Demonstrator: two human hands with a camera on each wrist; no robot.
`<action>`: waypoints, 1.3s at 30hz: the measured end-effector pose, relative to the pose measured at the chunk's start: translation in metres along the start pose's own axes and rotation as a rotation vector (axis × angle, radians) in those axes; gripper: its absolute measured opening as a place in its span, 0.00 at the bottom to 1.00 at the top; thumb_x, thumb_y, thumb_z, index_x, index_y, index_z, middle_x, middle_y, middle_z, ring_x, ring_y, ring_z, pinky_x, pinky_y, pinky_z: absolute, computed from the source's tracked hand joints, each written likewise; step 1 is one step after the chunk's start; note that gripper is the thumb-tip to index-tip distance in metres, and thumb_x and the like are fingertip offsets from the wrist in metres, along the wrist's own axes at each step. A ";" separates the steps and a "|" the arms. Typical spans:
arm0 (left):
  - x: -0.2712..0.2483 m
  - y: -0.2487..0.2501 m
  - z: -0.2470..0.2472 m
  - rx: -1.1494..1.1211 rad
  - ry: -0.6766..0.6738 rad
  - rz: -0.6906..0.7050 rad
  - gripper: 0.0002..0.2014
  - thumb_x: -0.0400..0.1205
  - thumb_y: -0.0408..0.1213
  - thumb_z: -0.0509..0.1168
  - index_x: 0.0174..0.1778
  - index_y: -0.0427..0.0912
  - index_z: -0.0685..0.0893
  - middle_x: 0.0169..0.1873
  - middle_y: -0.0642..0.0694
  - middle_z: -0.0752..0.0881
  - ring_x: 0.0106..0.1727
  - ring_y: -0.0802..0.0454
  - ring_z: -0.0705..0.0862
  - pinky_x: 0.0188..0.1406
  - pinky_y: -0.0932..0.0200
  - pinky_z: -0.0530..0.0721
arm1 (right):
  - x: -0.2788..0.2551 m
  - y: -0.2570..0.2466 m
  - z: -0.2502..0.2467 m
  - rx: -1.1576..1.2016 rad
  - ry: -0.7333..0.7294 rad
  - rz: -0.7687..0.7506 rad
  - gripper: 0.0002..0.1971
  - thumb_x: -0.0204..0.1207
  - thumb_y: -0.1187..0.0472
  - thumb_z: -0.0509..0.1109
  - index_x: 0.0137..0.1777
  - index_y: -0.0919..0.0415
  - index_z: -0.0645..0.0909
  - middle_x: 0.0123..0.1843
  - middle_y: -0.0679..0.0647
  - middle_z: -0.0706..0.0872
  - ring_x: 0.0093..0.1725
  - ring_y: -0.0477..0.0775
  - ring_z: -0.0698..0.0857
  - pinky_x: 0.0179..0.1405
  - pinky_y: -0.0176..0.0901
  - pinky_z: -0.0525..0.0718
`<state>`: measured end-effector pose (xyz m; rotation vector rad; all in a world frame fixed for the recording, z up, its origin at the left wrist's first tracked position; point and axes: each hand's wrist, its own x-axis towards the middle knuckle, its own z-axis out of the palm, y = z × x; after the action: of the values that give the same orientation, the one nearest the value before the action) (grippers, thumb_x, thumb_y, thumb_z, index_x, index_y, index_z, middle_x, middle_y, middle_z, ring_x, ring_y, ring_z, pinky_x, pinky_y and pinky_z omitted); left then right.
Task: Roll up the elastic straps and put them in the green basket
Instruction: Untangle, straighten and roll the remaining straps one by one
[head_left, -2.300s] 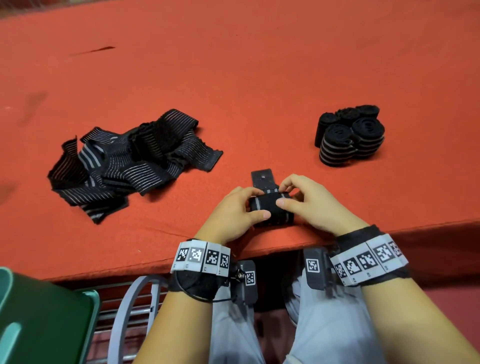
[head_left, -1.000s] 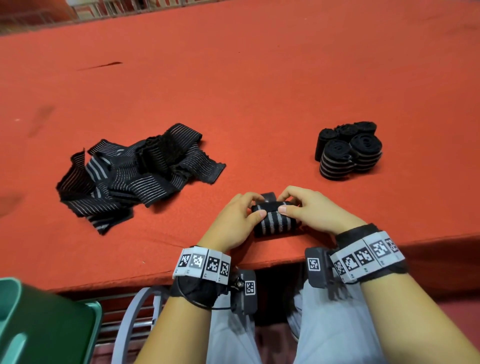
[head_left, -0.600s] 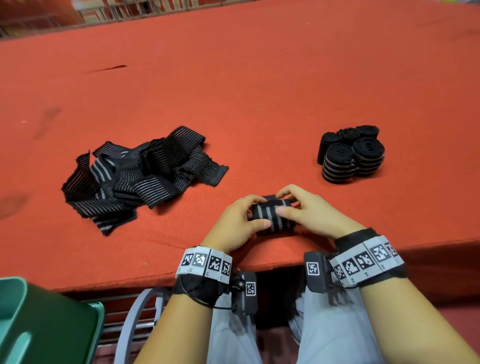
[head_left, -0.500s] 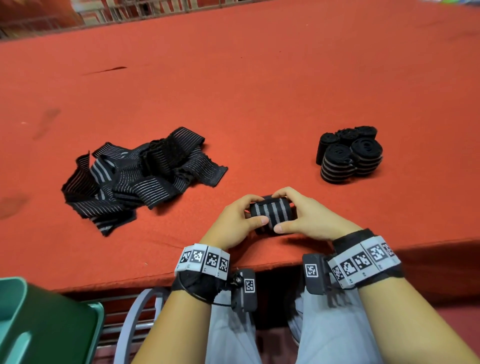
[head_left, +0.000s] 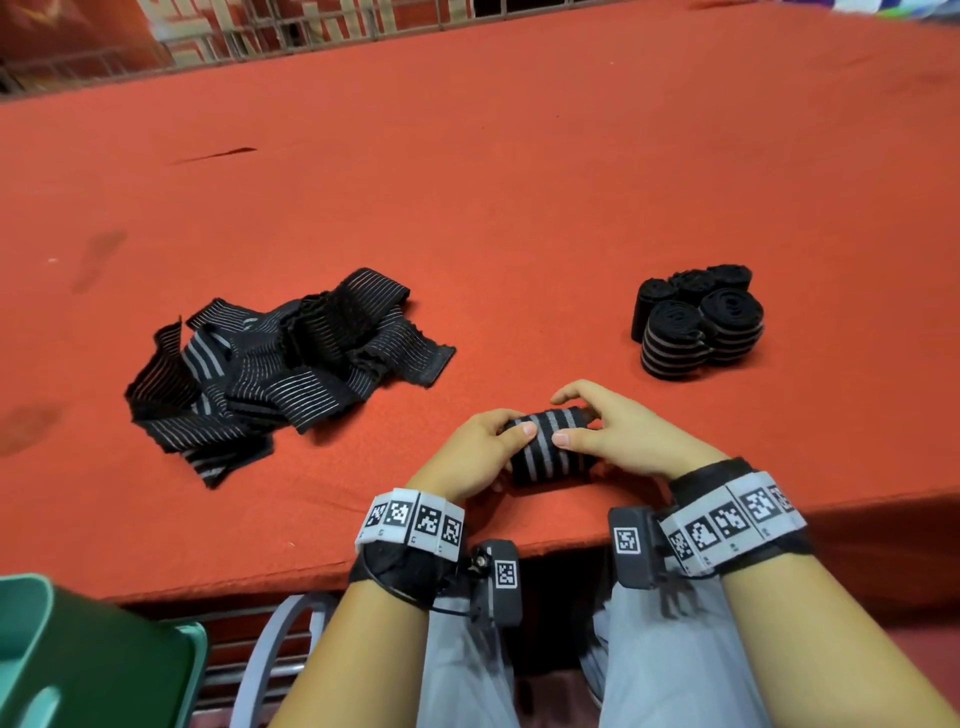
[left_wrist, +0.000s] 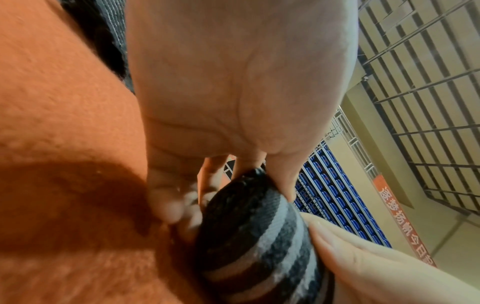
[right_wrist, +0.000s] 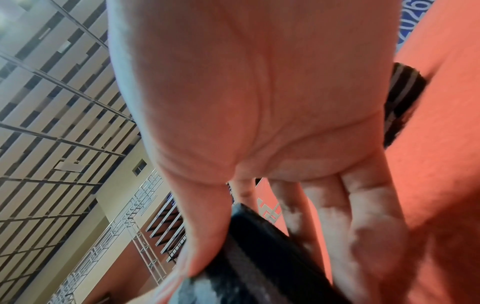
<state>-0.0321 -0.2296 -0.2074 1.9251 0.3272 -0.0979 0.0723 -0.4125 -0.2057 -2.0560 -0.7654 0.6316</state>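
— Why do we keep both hands on the rolled strap (head_left: 550, 449) at the near table edge?
— Left hand (head_left: 475, 457) and right hand (head_left: 621, 441) pinch its ends so it can't uncoil; the green basket (head_left: 78, 660) waits near-left.

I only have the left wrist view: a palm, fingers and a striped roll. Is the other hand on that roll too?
Observer: Yes. In the head view the right hand grips the opposite end of the striped roll, while the left hand grips the near end.
Operator: Any finished rolls around?
Observer: A cluster of rolled straps stands on the red table, to the right of the hands.
Operator: What's left to roll?
Observer: A loose pile of straps lies to the left.
Operator: And the basket?
Observer: The green basket sits below the table edge at lower left; its inside is not visible.
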 end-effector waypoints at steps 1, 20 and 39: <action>0.002 0.001 0.000 0.017 0.009 -0.011 0.11 0.88 0.46 0.62 0.60 0.47 0.85 0.51 0.34 0.90 0.49 0.35 0.89 0.50 0.37 0.88 | 0.002 -0.001 0.001 0.005 0.009 0.007 0.14 0.77 0.49 0.74 0.60 0.39 0.77 0.51 0.49 0.85 0.48 0.52 0.88 0.42 0.46 0.87; 0.040 0.001 -0.002 0.161 0.084 -0.115 0.19 0.89 0.53 0.55 0.55 0.42 0.84 0.36 0.50 0.84 0.35 0.51 0.83 0.33 0.56 0.77 | 0.037 -0.007 0.005 0.027 0.032 0.182 0.15 0.82 0.44 0.67 0.59 0.53 0.84 0.46 0.52 0.84 0.38 0.49 0.81 0.25 0.44 0.83; 0.027 0.007 -0.007 0.461 0.173 0.103 0.14 0.82 0.53 0.68 0.62 0.55 0.83 0.52 0.52 0.79 0.56 0.53 0.79 0.60 0.51 0.79 | 0.031 0.000 0.004 -0.045 0.043 0.153 0.19 0.83 0.42 0.64 0.72 0.43 0.76 0.59 0.52 0.85 0.45 0.56 0.89 0.30 0.46 0.88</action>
<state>-0.0046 -0.2206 -0.2044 2.4115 0.3411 0.0686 0.0911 -0.3889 -0.2125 -2.1770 -0.6063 0.6574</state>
